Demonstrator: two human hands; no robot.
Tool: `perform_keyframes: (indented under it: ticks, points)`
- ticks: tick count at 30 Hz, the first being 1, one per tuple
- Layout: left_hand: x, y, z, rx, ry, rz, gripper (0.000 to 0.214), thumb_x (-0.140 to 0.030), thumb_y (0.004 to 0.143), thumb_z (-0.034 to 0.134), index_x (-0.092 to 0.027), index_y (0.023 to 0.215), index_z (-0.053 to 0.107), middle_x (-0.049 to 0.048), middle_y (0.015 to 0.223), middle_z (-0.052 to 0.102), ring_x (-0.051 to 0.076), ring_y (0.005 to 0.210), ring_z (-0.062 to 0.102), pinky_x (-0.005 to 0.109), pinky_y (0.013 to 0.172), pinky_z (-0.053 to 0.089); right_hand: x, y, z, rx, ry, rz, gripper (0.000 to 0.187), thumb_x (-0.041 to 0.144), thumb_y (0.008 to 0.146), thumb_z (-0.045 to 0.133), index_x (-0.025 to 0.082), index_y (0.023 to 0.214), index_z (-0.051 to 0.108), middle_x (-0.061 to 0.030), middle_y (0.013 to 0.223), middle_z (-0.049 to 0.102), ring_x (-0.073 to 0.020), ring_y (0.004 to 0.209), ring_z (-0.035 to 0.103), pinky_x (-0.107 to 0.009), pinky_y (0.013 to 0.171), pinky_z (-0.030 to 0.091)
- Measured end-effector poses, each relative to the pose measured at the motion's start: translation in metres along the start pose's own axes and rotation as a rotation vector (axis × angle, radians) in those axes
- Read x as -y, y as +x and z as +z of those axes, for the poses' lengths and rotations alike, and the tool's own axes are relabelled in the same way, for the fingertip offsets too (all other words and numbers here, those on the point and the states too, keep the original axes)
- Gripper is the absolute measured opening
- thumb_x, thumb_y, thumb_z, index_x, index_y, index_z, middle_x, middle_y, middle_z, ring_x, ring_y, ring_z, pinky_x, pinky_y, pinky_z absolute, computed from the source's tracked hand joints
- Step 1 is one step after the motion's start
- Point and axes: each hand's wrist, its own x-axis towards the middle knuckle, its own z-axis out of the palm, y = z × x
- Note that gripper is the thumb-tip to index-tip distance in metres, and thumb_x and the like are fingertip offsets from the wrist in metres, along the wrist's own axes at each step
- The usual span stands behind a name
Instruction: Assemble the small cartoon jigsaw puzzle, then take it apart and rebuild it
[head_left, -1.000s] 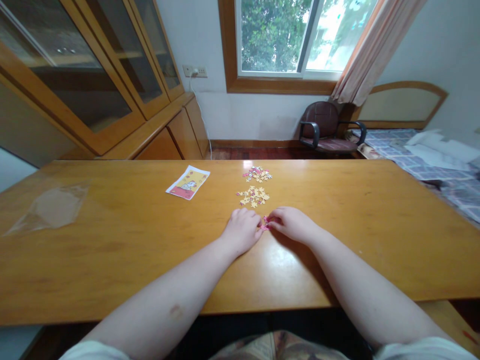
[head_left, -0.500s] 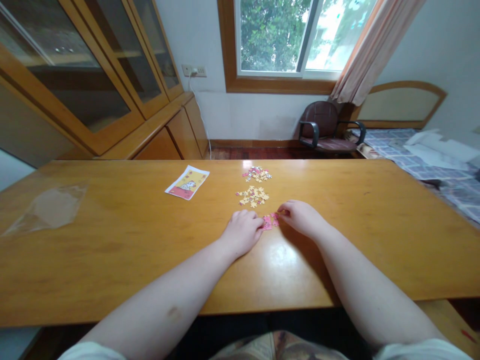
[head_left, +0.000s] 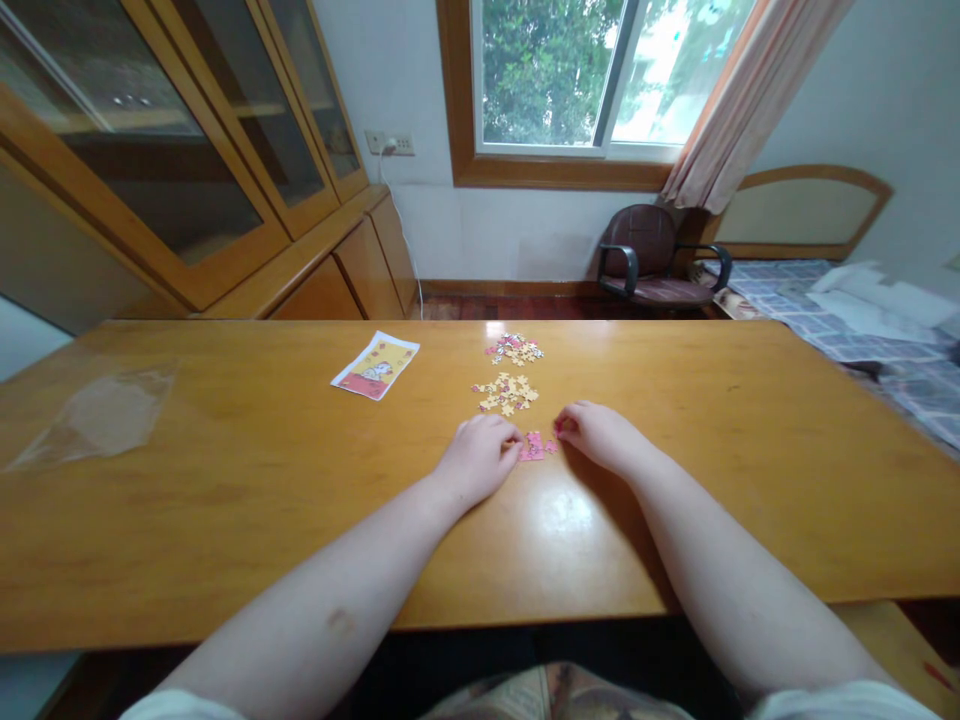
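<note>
Pink jigsaw puzzle pieces [head_left: 533, 446] lie in a small joined cluster on the wooden desk [head_left: 225, 520], between the two hands, with one loose bit just to its right. The left hand [head_left: 477, 461] rests on the desk with its fingers curled and close together, the fingertips [head_left: 511, 437] touching or just beside the cluster's left edge. Nothing shows in that hand, though the curled fingers could hide a small piece. The right hand [head_left: 601, 438] sits just right of the cluster, its fingers drawn into a narrow pinch. A speck of pink shows at its fingertips [head_left: 562, 424], too small to tell whether a piece is held.

Farther from the person, a loose heap of yellow puzzle pieces [head_left: 505, 394] lies just beyond the hands, and a smaller heap of mixed pink, yellow and white pieces [head_left: 514, 348] lies beyond it, near the desk's far edge. To their left is a printed picture card [head_left: 375, 365] in yellow and red, set at a slant. A clear plastic bag [head_left: 97, 417] lies flat toward the desk's left end.

Behind the desk stand a glass-fronted wooden cabinet [head_left: 157, 150], a dark office chair [head_left: 652, 255] under a window [head_left: 547, 75], and a bed [head_left: 847, 320] with a checked cover.
</note>
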Motion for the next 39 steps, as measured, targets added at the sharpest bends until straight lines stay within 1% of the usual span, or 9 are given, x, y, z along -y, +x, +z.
perform_keyframes:
  ticks: [2,7,13,20,23,28,31,34,39]
  points:
    - [0.002,0.001,-0.001,-0.025,-0.026,-0.011,0.016,-0.023,0.084,0.052,-0.02,0.081,0.067,0.0034,0.087,0.067,0.019,0.084,0.057,0.032,0.078,0.044,0.0,0.0,-0.001,0.002,0.01,0.004,0.016,0.024,0.082,0.061,0.023,0.095,0.071,-0.0047,0.092,0.066,-0.0162,0.081,0.06,-0.023,0.072,0.04]
    - [0.004,0.001,0.0,-0.042,-0.06,-0.011,0.016,-0.023,0.084,0.051,-0.02,0.08,0.066,0.0034,0.086,0.066,0.018,0.084,0.056,0.031,0.078,0.044,-0.006,0.001,0.0,0.024,0.018,-0.071,0.023,0.028,0.087,0.056,0.029,0.104,0.072,-0.004,0.097,0.066,-0.0162,0.082,0.061,-0.024,0.073,0.041]
    - [0.006,0.001,0.001,-0.054,-0.074,-0.022,0.016,-0.023,0.084,0.051,-0.02,0.079,0.066,0.0031,0.084,0.066,0.018,0.082,0.057,0.031,0.078,0.045,-0.01,0.004,0.0,0.028,0.006,-0.006,0.015,0.026,0.082,0.062,0.026,0.089,0.075,-0.0043,0.092,0.066,-0.0176,0.081,0.061,-0.025,0.07,0.042]
    - [0.008,0.001,0.003,-0.056,-0.076,-0.026,0.015,-0.022,0.084,0.052,-0.02,0.081,0.067,0.0034,0.085,0.066,0.019,0.083,0.058,0.032,0.077,0.046,-0.003,0.002,0.0,-0.017,0.05,0.034,0.005,0.017,0.077,0.064,0.019,0.08,0.068,-0.0066,0.089,0.067,-0.0177,0.08,0.061,-0.025,0.069,0.041]
    - [0.007,0.0,0.003,-0.075,-0.087,0.0,0.012,-0.021,0.082,0.056,-0.021,0.087,0.067,0.003,0.089,0.067,0.019,0.087,0.058,0.032,0.081,0.046,0.003,0.001,0.001,-0.007,0.225,0.048,0.003,0.018,0.076,0.065,0.019,0.077,0.068,-0.0034,0.079,0.069,-0.016,0.072,0.061,-0.025,0.065,0.041]
    - [0.002,-0.004,0.001,-0.117,-0.043,0.109,0.02,-0.028,0.081,0.063,-0.027,0.1,0.067,0.0016,0.096,0.065,0.02,0.093,0.057,0.034,0.085,0.044,0.015,-0.002,0.01,0.067,0.787,0.054,0.01,0.025,0.076,0.064,0.017,0.08,0.065,-0.0028,0.074,0.071,-0.0152,0.068,0.064,-0.026,0.066,0.046]
    - [0.0,-0.006,0.001,-0.119,0.006,0.133,0.018,-0.033,0.082,0.063,-0.028,0.099,0.067,0.0012,0.097,0.064,0.02,0.092,0.056,0.035,0.084,0.043,0.02,-0.002,0.017,0.132,1.031,0.0,0.017,0.029,0.072,0.068,0.016,0.081,0.061,-0.0036,0.075,0.071,-0.0156,0.071,0.066,-0.028,0.07,0.048]
    - [-0.001,-0.006,0.001,-0.106,0.038,0.138,0.015,-0.036,0.085,0.06,-0.026,0.093,0.067,0.0017,0.096,0.063,0.019,0.091,0.055,0.035,0.083,0.043,0.023,-0.002,0.022,0.154,1.123,-0.01,0.023,0.029,0.069,0.071,0.017,0.081,0.056,-0.0021,0.07,0.07,-0.0149,0.069,0.065,-0.027,0.069,0.048]
    - [-0.001,-0.005,0.0,-0.096,0.046,0.114,0.015,-0.036,0.085,0.059,-0.025,0.092,0.068,0.0027,0.095,0.062,0.019,0.092,0.054,0.034,0.084,0.043,0.025,-0.003,0.019,0.129,1.067,-0.03,0.021,0.028,0.073,0.068,0.017,0.084,0.054,-0.0014,0.071,0.068,-0.0144,0.068,0.064,-0.027,0.068,0.048]
